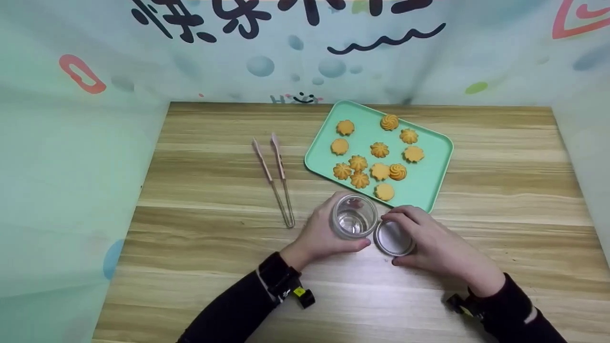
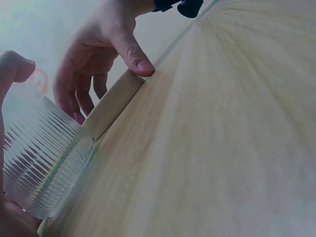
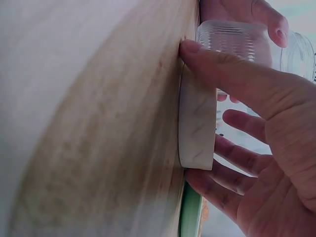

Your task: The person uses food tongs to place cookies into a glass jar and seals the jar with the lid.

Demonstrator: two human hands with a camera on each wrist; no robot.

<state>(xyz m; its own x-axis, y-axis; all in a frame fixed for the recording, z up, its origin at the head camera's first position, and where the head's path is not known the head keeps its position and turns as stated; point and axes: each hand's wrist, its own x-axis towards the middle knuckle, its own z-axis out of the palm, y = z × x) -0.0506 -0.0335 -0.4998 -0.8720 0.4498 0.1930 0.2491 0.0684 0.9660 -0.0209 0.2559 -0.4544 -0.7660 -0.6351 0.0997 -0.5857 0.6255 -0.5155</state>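
In the head view my left hand (image 1: 320,233) grips a clear glass jar (image 1: 353,218), its open mouth facing up and nothing inside. Ribbed walls of the jar (image 2: 47,158) show in the left wrist view, standing at the tabletop. Just right of it, my right hand (image 1: 438,245) holds a round lid (image 1: 393,238) by its edge, the silvery underside upward. From the right wrist, the lid's pale side (image 3: 197,118) lies flat at the wood, with the thumb at one edge and fingertips at the opposite one.
Behind both hands lies a mint-green tray (image 1: 433,176) with several golden cookies (image 1: 380,150) spread over it. Pink-tipped metal tongs (image 1: 281,176) rest spread on the wooden table (image 1: 205,228) to the left. A printed cloth (image 1: 295,71) hangs along the back edge.
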